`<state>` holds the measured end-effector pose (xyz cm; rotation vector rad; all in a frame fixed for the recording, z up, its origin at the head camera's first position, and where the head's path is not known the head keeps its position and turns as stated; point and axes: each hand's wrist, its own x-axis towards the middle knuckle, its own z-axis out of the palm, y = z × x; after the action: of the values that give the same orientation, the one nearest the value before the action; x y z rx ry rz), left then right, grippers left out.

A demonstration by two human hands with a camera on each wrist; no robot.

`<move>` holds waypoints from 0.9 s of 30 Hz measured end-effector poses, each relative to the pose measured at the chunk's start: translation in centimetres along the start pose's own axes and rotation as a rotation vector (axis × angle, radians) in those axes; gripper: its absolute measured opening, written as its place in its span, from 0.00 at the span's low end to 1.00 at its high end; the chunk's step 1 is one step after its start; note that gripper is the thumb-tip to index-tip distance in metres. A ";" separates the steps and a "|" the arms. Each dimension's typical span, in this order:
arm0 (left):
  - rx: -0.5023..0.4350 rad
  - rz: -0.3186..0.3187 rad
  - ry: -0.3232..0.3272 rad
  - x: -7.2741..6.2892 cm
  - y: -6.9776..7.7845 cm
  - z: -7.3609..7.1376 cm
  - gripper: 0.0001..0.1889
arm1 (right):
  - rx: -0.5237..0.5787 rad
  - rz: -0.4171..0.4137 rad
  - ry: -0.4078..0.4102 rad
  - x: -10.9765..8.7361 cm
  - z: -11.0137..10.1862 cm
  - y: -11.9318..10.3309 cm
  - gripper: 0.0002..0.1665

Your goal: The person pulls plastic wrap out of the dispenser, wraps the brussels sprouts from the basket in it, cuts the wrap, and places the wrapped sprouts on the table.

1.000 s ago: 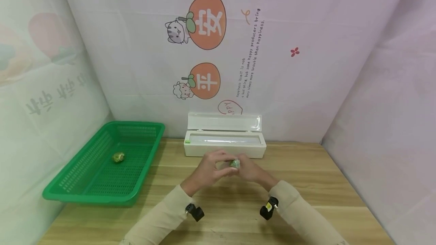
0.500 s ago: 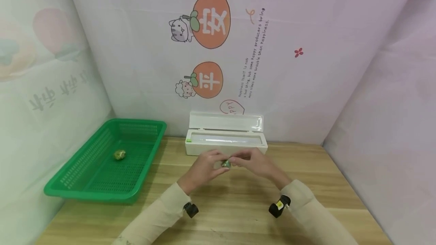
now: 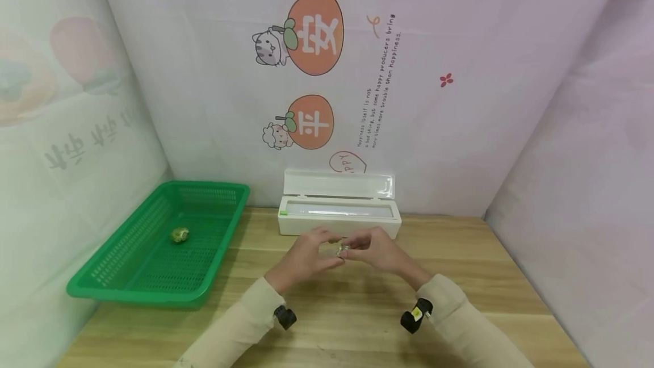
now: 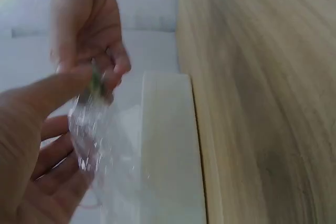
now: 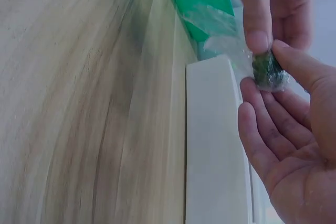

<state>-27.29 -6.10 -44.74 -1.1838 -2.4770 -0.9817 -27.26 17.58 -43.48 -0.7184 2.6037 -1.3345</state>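
A small dark green bundle point(image 5: 268, 69), wrapped in clear plastic film, sits between my two hands; its exact kind is hidden by the wrap. My right hand point(image 3: 378, 251) pinches it between thumb and fingers. My left hand point(image 3: 304, 257) meets it from the other side, with its thumb point(image 5: 257, 40) against the wrap and its fingers curled around. Loose clear film point(image 4: 100, 140) trails from the bundle past the left fingers point(image 4: 55, 161). Both hands are held just in front of a white film dispenser box point(image 3: 339, 226), whose lid point(image 3: 337, 184) stands raised.
On the left of the wooden table point(image 3: 352, 322) stands a green perforated basket point(image 3: 143, 299). One small green, shiny wrapped bundle point(image 3: 179, 235) lies inside it. White printed cloth point(image 3: 409, 146) walls the table at the back and sides.
The right hand drew back a little from the left, then came in to pinch the bundle. The bundle, held more by the left hand before, is now mostly covered by the right fingers.
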 end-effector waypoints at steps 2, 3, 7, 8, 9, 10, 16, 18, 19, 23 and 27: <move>-0.108 -0.094 -0.075 0.0 -0.7 -0.3 0.22 | -0.007 -0.012 -0.018 -0.1 -0.3 -0.1 0.20; -0.160 -0.135 -0.115 0.0 -1.0 -0.4 0.22 | -0.009 -0.021 -0.029 -0.1 -0.5 -0.1 0.20; -0.344 -0.226 -0.256 0.0 -2.2 -0.6 0.17 | 0.007 -0.051 -0.071 -0.3 -0.9 -0.4 0.17; -0.377 -0.232 -0.279 0.0 -2.4 -0.7 0.15 | 0.014 -0.055 -0.083 -0.3 -1.0 -0.4 0.16; -0.407 -0.233 -0.297 -0.1 -2.5 -0.6 0.13 | 0.018 -0.058 -0.093 -0.4 -1.0 -0.4 0.15; -0.436 -0.234 -0.308 -0.1 -2.6 -0.6 0.11 | 0.023 -0.059 -0.102 -0.4 -1.0 -0.4 0.14; -0.542 -0.240 -0.304 -0.4 -2.8 -0.5 0.06 | 0.022 -0.064 -0.118 -0.5 -1.1 -0.2 0.14; -0.563 -0.234 -0.300 -0.4 -2.7 -0.4 0.06 | 0.029 -0.068 -0.124 -0.6 -1.2 -0.2 0.14; -0.578 -0.227 -0.299 -0.4 -2.7 -0.4 0.06 | 0.037 -0.071 -0.130 -0.6 -1.2 -0.1 0.13; -0.655 -0.217 -0.292 -0.4 -2.8 -0.2 0.08 | 0.086 -0.071 -0.163 -0.7 -1.4 -0.2 0.13; -0.679 -0.235 -0.286 -0.5 -3.0 -0.1 0.10 | 0.121 -0.067 -0.183 -0.9 -1.6 -0.2 0.13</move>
<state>-29.26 -7.83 -46.37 -1.2906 -2.6211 -1.9524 -26.94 19.05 -42.40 -0.8701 2.3551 -1.3608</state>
